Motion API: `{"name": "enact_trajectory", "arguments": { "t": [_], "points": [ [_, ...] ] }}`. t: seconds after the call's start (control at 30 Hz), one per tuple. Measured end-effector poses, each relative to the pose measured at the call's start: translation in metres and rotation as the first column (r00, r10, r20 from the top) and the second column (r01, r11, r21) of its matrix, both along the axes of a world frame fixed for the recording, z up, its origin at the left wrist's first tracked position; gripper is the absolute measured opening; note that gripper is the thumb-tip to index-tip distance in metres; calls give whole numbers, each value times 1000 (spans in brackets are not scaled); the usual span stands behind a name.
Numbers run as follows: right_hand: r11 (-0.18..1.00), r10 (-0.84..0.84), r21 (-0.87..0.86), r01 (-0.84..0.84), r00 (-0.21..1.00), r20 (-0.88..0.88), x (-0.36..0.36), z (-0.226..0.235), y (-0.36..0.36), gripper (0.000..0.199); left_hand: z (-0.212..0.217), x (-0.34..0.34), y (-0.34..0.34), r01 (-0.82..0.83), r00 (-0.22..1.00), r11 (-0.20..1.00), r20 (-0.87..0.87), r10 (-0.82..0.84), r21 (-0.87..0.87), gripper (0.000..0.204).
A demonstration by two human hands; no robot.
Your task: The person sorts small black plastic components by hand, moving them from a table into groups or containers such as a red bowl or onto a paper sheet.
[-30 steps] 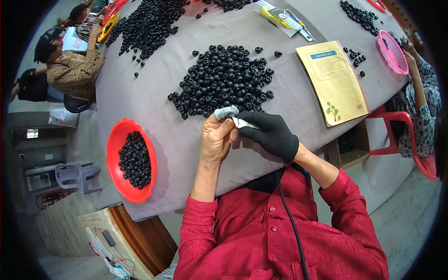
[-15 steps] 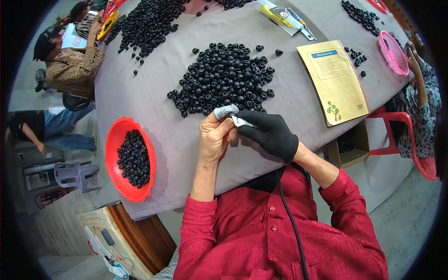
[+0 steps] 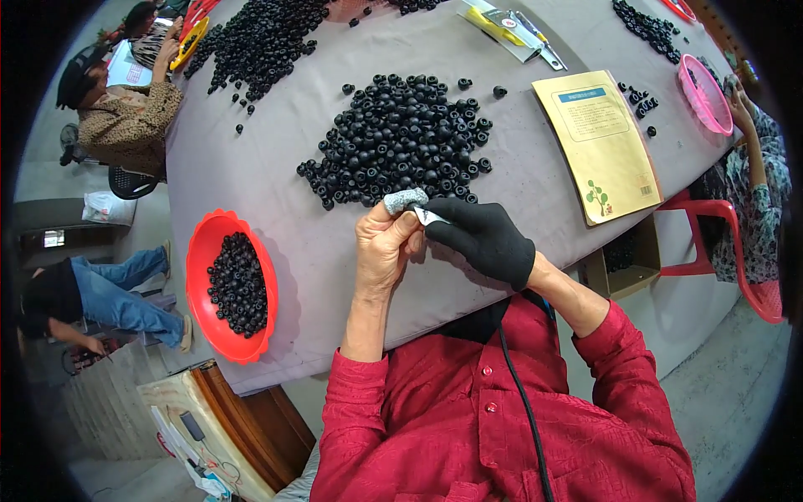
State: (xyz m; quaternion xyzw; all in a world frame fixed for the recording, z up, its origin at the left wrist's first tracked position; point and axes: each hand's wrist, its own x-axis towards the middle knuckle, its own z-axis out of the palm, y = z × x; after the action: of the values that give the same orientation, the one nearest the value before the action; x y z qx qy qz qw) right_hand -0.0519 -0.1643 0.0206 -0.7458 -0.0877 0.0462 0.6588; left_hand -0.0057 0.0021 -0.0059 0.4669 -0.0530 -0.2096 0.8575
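Observation:
My left hand (image 3: 387, 243) is bare, with a grey knitted sleeve (image 3: 404, 200) over one fingertip. Its fingers are pinched closed; what lies between them is mostly hidden. My right hand (image 3: 485, 243) wears a black glove and grips a small white pointed tool (image 3: 429, 217), its handle hidden in the fist. The tool's near end meets the left fingertips. Just beyond both hands lies a heap of small round black pieces (image 3: 401, 138), many with a hole. To the left, a red scalloped bowl (image 3: 201, 289) holds more black pieces (image 3: 238, 284).
A yellow booklet (image 3: 595, 146) lies at right, below packaged tools (image 3: 514, 33). Another black heap (image 3: 259, 46) is at far left. A pink basket (image 3: 704, 94) stands beside a person at right. Under the table edge sits a cardboard box (image 3: 631, 266).
My hands stay pressed together in nearly the same place; the white tool looks slightly turned. At left, a person in jeans has moved nearer and bends lower over a chair.

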Motion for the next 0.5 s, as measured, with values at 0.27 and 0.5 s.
{"name": "enact_trajectory", "arguments": {
  "t": [0.27,0.5],
  "points": [
    [1000,29,8,-28,994,-105,2,2,0,31,3,-1,0,-1,1000,1000,-3,1,28,17],
    [1000,-13,-27,13,1000,14,2,-4,1,30,1,-1,1,20,1000,999,-8,-19,26,16]
  ]
}}
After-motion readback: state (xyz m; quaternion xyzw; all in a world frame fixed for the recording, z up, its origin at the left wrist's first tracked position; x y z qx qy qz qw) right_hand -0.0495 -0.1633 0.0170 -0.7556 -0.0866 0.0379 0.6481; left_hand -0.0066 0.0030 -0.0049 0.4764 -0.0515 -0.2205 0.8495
